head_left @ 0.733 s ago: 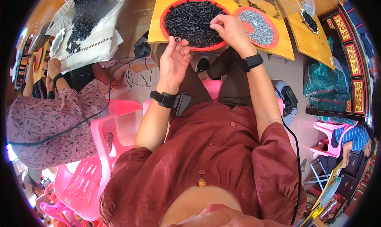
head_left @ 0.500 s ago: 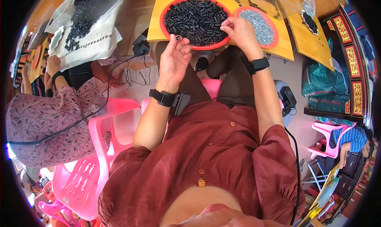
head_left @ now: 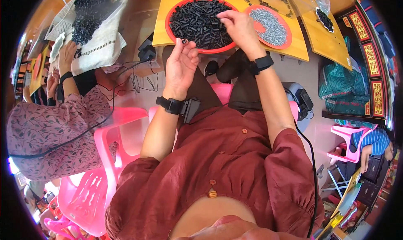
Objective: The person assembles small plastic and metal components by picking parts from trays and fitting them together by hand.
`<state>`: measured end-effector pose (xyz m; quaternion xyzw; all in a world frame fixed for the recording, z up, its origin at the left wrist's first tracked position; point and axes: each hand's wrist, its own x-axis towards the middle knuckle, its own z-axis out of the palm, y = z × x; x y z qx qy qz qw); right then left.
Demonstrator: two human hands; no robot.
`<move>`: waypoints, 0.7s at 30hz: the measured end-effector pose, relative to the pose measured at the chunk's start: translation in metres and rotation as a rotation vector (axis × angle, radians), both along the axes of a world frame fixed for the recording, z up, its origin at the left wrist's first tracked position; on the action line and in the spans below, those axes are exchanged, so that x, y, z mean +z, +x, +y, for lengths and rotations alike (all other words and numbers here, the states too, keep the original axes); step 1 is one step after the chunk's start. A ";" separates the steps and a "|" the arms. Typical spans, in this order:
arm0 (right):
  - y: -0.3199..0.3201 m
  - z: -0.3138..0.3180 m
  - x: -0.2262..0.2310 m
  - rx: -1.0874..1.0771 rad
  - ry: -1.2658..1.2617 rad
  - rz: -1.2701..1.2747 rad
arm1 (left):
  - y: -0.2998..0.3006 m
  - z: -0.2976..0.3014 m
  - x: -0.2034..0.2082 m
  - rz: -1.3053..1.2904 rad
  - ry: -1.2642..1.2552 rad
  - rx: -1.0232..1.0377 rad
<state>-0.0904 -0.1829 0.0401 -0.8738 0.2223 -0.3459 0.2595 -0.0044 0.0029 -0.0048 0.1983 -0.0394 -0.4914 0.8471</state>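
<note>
My left hand (head_left: 181, 68) is palm up, thumb and forefinger closed on a small black cylindrical part (head_left: 184, 41) at the near edge of a red basin (head_left: 214, 51). The basin is full of short black cylindrical pieces (head_left: 199, 23). Over its right side is my right hand (head_left: 241, 32), thumb and fingertips pinched together; whatever lies between them is too small to make out. Beside that hand stands a red-orange plate (head_left: 259, 27) of small silver metal pieces (head_left: 273, 29), with a bare patch of plate showing on its left.
At left, a co-worker (head_left: 54, 126) handles black pieces on a white cloth (head_left: 100, 51). Cables (head_left: 140, 78) lie between us. A second yellow table (head_left: 331, 42) holds a small dish of black parts (head_left: 324, 20). Green bags (head_left: 340, 82) and a dark cabinet (head_left: 373, 72) stand at right.
My right hand has moved left, from beside the silver pieces to over the black ones. My left hand keeps its small black part and has barely moved. The co-worker's hand has reached onto the cloth.
</note>
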 end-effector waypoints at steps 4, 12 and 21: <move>-0.024 -0.017 -0.006 -0.056 0.045 0.084 | -0.002 -0.001 -0.002 -0.001 -0.032 -0.030; -0.033 -0.008 -0.025 -0.097 0.145 0.169 | -0.002 0.000 -0.002 -0.010 -0.012 -0.017; -0.008 0.005 -0.031 -0.139 -0.089 0.142 | -0.003 0.000 -0.001 -0.015 -0.021 -0.021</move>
